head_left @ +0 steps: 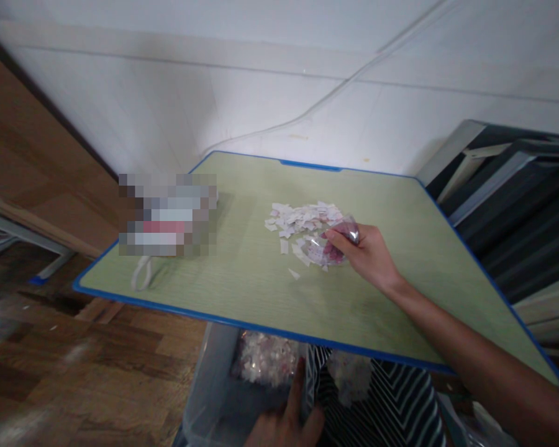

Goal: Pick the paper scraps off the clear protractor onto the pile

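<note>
My right hand is closed on a shiny clear plastic packet with pink-purple colour in it, held low over the table. Just beyond and beside the packet lies a loose pile of small white paper scraps, some with a pinkish tint. A few pieces lie apart from the pile, nearer to me. Below the table's front edge, my left hand is at the rim of a translucent plastic bin, index finger stretched out and thumb apart. I see nothing held in it. Inside the bin are pale, glinting bits.
The green table has a blue edge and stands against a white wall. A blurred-out object with a strap sits at its left. Dark framed panels lean on the right. A pale clump rests on striped cloth.
</note>
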The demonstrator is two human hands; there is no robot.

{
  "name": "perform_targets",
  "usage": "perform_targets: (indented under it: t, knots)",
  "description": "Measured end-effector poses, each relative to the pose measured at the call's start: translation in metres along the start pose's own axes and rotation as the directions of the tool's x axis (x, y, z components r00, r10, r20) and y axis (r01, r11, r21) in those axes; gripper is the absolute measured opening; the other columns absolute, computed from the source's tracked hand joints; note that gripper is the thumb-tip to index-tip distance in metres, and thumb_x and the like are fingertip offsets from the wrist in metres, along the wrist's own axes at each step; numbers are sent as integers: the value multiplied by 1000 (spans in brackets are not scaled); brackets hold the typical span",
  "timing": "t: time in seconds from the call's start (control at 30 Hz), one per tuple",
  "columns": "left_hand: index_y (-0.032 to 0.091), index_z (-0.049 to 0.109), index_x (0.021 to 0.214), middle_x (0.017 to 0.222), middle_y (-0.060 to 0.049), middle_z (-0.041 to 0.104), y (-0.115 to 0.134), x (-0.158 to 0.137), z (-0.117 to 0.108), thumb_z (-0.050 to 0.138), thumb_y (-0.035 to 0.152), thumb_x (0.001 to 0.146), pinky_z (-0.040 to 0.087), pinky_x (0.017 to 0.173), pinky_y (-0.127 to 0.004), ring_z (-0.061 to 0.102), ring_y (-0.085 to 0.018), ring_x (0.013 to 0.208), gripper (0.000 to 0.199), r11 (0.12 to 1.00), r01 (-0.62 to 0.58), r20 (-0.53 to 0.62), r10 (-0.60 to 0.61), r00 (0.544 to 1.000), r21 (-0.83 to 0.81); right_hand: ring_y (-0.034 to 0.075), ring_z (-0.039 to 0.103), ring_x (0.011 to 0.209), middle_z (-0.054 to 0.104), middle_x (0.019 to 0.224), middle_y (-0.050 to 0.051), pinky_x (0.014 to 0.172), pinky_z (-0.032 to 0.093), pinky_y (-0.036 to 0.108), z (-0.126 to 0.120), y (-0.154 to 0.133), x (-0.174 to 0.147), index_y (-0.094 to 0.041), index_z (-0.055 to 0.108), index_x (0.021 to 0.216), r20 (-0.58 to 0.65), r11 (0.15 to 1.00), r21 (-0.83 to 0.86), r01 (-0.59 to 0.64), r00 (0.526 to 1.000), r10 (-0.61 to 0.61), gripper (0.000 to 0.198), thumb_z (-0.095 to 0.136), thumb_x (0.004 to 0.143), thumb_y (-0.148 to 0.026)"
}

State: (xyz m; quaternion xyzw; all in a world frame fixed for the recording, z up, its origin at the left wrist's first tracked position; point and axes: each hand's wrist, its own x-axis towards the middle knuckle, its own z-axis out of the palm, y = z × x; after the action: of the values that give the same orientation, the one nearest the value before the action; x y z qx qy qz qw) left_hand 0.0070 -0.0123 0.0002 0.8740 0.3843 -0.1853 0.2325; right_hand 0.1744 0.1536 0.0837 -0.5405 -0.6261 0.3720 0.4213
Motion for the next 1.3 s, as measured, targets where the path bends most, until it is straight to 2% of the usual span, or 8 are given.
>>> perform_targets:
  t: [0.3, 0.53, 0.6, 0.7, 0.77, 0.97, 1.17, 1.3]
  knots:
    - [25, 52, 119, 138, -23, 23, 0, 0, -1, 50, 7, 87, 54, 50, -35, 66, -27, 66, 37, 1000, -6, 9, 6, 1000, -1, 6, 49, 36, 56, 44, 0, 36, 40, 17, -7, -9, -2, -14, 57, 53, 179, 992, 26, -121, 977, 115, 21, 59, 69, -27]
    - [24, 51, 119, 138, -24, 24, -1, 0, 1, 50, 8, 87, 54, 52, -35, 66, -26, 66, 36, 1000, -13, -2, 13, 1000, 0, 8, 55, 42, 60, 50, 2, 42, 45, 18, 3, 2, 7, -14, 57, 54, -10, 994, 18, -108, 994, 108, 28, 57, 73, -35]
    - [25, 51, 118, 138, -23, 24, -2, 1, 1, 50, 7, 86, 54, 53, -34, 66, -25, 67, 37, 1000, -8, 3, 9, 1000, -4, 7, 54, 41, 60, 48, 1, 40, 44, 17, 6, 2, 8, -14, 57, 54, 80, 990, 36, -137, 988, 134, 28, 58, 72, -35]
    - [27, 52, 117, 139, -21, 25, -1, 1, -1, 51, 8, 86, 54, 51, -34, 66, -25, 65, 36, 1000, 8, 12, -8, 1000, -2, 6, 52, 37, 59, 46, -1, 37, 41, 16, 5, -4, 5, -15, 58, 55, 292, 974, 102, -200, 943, 163, 23, 59, 69, -32]
    - [27, 52, 118, 138, -21, 25, -1, 0, -1, 50, 9, 87, 54, 51, -34, 66, -26, 65, 36, 1000, 5, 7, -5, 1000, 4, 6, 51, 36, 58, 45, -1, 36, 40, 16, -1, -8, 3, -15, 58, 55, 342, 970, 120, -211, 926, 159, 20, 59, 68, -31]
    - [26, 49, 122, 137, -24, 25, 0, -2, 1, 51, 9, 87, 54, 53, -35, 66, -27, 67, 39, 1000, 3, 3, -3, 1000, 18, 6, 50, 36, 57, 43, -1, 35, 38, 17, -15, -5, 5, -14, 59, 54, 344, 975, 34, -219, 919, 195, 19, 60, 66, -29]
    - [26, 49, 123, 137, -23, 24, 0, -1, 1, 50, 9, 88, 54, 51, -34, 66, -26, 65, 39, 1000, -5, 1, 5, 1000, 24, 5, 50, 40, 60, 51, 0, 42, 43, 17, -10, -4, 6, -14, 59, 59, 106, 995, 66, -70, 992, 63, 22, 60, 71, -32]
    - [27, 47, 124, 137, -23, 24, 0, -1, 2, 49, 10, 88, 54, 50, -34, 66, -26, 65, 40, 999, -9, -4, 9, 1000, 33, 5, 51, 41, 60, 51, -1, 41, 43, 16, -7, -6, 2, -14, 60, 61, 189, 991, 108, -82, 980, 61, 22, 60, 71, -33]
